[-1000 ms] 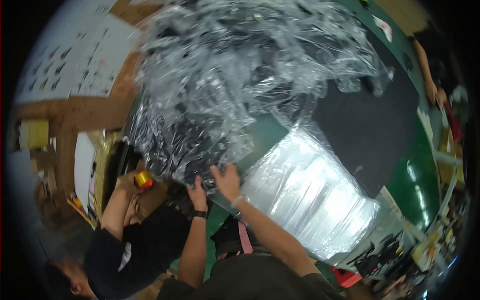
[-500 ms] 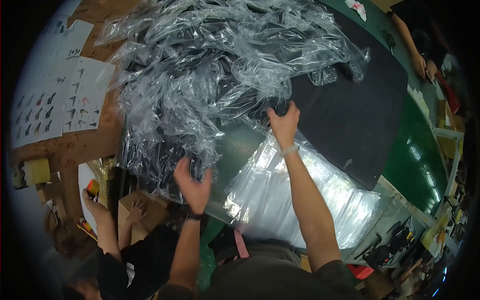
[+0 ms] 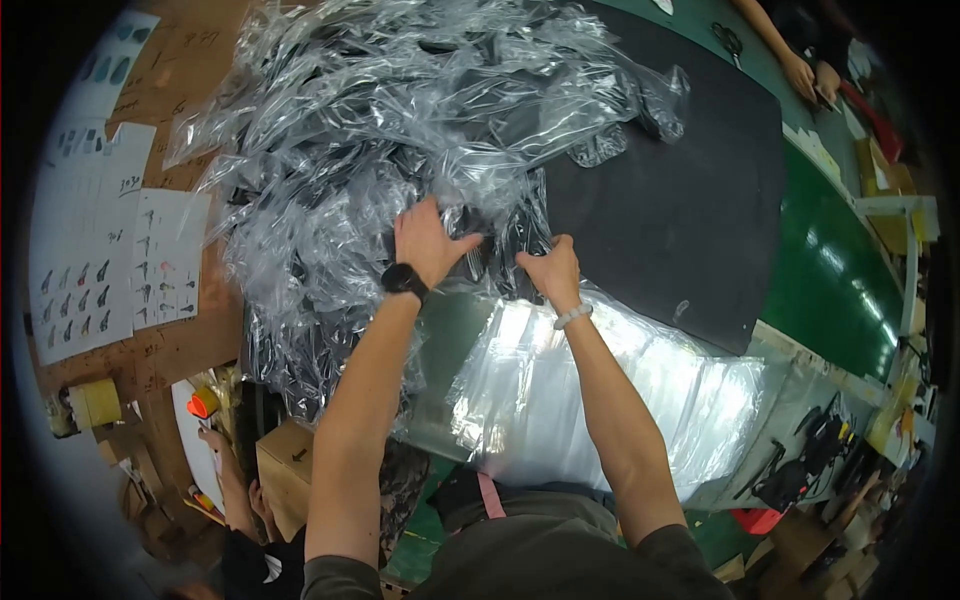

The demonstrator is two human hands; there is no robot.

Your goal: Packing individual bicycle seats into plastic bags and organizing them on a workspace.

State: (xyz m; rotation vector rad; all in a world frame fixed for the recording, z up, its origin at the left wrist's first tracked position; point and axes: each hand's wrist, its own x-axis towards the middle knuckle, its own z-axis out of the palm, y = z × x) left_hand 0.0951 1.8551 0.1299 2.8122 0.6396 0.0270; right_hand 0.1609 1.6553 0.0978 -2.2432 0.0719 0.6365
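A large heap of dark items in transparent plastic bags (image 3: 330, 220) covers the middle of the table. At its near right edge my right hand (image 3: 555, 272), with a pale bead bracelet, is closed on a bagged dark item (image 3: 520, 225). My left hand (image 3: 428, 245), with a black watch, rests against the heap just left of that item. Its thumb stands apart from the fingers, whose tips are partly lost among the plastic. Close to my body, below my right hand, lies a stack of flat transparent bags (image 3: 600, 390).
A black mat (image 3: 670, 220) spreads to the right, with scissors (image 3: 728, 42) beyond it. Printed sheets (image 3: 90, 270) lie on the brown board at left. A co-worker's hands (image 3: 812, 80) are at far right; another person's hand (image 3: 215, 440) is lower left near a cardboard box (image 3: 285, 470).
My left hand has moved up and right from the heap's near edge to beside the bagged item. My right hand has shifted slightly nearer and left, bringing the item more into view.
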